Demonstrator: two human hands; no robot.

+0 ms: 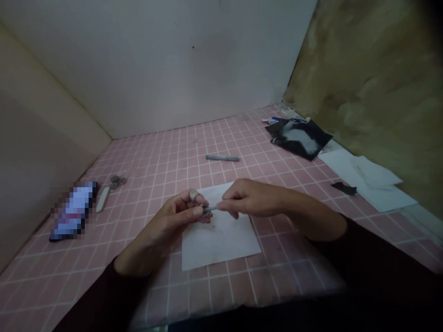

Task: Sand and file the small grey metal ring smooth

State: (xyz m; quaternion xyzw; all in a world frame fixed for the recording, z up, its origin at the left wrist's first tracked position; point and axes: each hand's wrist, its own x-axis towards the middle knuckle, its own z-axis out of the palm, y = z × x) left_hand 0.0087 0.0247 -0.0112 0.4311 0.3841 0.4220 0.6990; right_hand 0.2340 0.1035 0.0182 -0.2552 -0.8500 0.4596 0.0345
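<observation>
Above a white paper sheet (pixel 221 242), my left hand (pixel 185 210) pinches a small greyish metallic-looking piece (pixel 206 210) between thumb and fingers. A light band is wrapped round one of its fingers. From the right, my right hand (pixel 245 198) is closed on a thin grey stick (pixel 213 208). The stick's tip meets the small piece at my left fingertips. The piece's exact shape is too small to make out.
A grey rod (pixel 222 157) lies beyond the hands. At left are a phone (pixel 73 210), a pale flat strip (pixel 103 199) and small grey rings (pixel 118 180). Black sheets with white material (pixel 300 138), white papers (pixel 368 177) and a black scrap (pixel 344 188) lie right.
</observation>
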